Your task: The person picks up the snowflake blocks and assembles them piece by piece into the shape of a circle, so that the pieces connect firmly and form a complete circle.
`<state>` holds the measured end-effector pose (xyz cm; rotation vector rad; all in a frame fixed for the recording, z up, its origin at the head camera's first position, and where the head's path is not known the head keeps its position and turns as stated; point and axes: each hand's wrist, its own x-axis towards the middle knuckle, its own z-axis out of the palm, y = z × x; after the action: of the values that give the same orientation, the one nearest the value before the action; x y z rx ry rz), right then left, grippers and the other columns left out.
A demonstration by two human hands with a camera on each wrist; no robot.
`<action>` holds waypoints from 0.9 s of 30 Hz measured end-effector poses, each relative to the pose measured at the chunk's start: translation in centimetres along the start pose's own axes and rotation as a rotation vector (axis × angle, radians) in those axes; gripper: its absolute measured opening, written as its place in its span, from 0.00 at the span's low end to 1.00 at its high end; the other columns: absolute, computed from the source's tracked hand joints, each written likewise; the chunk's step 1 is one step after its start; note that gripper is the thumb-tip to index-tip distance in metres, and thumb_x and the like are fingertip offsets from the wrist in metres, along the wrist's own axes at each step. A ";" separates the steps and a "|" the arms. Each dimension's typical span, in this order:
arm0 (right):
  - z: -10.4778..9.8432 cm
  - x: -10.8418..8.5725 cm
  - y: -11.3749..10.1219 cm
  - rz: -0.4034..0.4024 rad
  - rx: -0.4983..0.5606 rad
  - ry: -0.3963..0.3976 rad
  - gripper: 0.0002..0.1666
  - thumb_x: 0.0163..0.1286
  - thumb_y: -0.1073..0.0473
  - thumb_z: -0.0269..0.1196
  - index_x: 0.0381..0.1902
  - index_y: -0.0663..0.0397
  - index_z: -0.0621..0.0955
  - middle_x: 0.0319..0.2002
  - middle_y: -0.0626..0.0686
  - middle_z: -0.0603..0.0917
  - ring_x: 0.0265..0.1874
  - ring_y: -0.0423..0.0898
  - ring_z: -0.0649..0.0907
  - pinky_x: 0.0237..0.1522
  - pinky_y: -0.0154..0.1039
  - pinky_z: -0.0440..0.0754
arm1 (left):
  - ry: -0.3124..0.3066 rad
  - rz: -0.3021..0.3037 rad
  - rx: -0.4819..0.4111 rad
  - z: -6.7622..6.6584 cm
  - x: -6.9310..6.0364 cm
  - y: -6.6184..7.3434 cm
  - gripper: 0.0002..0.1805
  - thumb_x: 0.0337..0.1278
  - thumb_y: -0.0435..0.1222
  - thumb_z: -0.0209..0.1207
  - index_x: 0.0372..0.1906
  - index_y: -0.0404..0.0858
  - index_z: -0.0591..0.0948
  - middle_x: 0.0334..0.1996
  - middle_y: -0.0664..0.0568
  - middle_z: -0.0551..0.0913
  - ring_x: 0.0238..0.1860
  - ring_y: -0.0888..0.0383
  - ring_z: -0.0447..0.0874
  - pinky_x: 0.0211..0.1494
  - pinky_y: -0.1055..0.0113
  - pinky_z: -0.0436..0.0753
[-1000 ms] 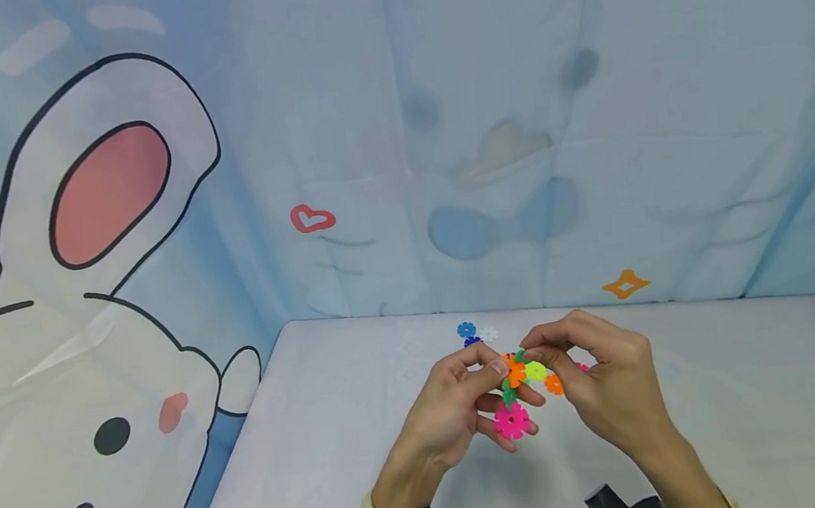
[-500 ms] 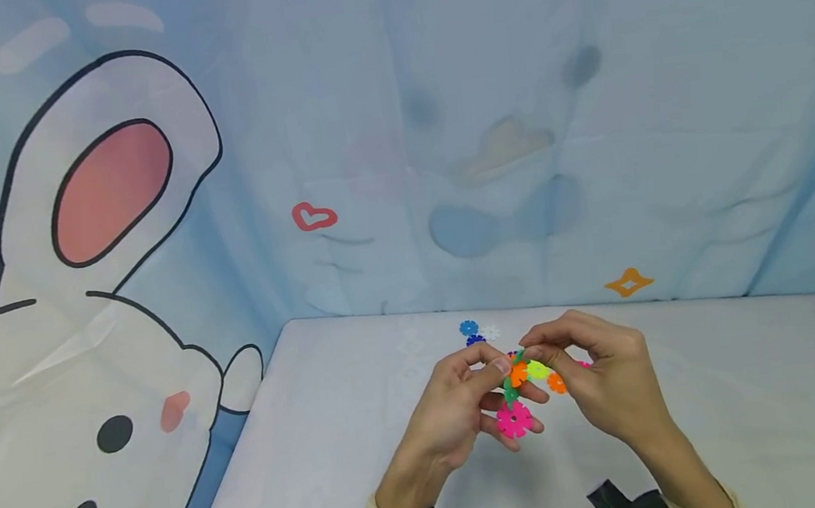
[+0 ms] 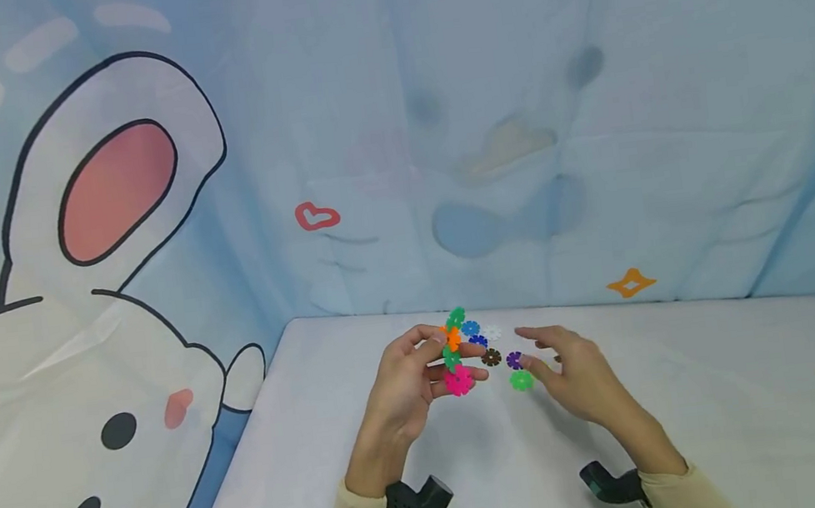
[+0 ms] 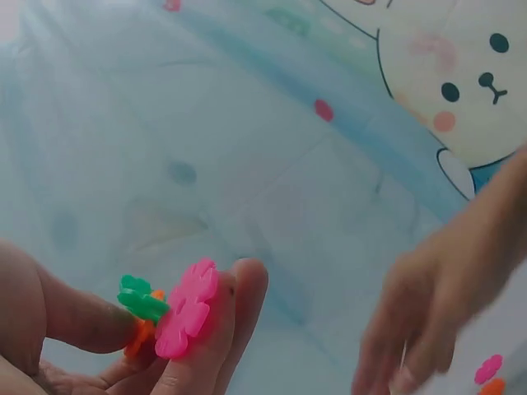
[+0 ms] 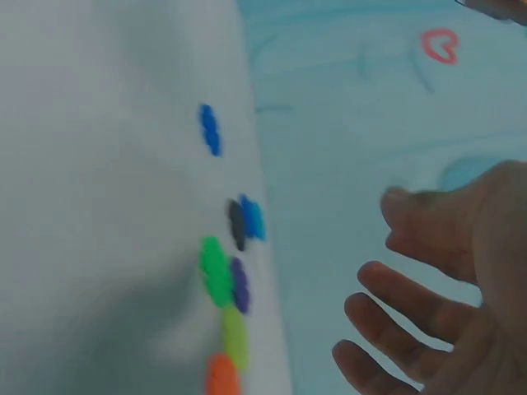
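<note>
My left hand pinches a short chain of flower-shaped plastic snowflake discs by its orange disc. A green disc tops the chain; below the orange come another green disc and a pink disc, which lies against the fingers in the left wrist view. My right hand holds nothing, its fingers spread and apart from the chain. Closest to its thumb are a purple disc and a light green disc on the table.
Other loose discs lie towards the back of the white table: brown, dark blue, light blue and white. The right wrist view adds yellow-green and orange ones. A printed curtain stands behind.
My right hand has let go of the chain's top green disc and its fingers have spread. My left hand has carried the chain left and slightly up, uncovering the brown, purple and light green discs.
</note>
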<state>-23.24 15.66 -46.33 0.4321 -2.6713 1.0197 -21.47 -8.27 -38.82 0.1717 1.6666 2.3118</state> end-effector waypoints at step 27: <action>6.2 0.3 -0.6 0.074 -0.064 -0.298 0.21 0.58 0.66 0.80 0.48 0.53 0.85 0.46 0.52 0.86 0.54 0.56 0.85 0.61 0.58 0.87 | -0.041 -0.035 -0.068 1.0 0.1 -1.0 0.02 0.76 0.30 0.54 0.46 0.38 0.73 0.52 0.32 0.90 0.39 0.50 0.96 0.46 0.63 0.93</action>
<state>-24.06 10.95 -50.38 0.5121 -2.9949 0.9528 -21.18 -7.08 -39.43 0.1729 1.5565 2.3193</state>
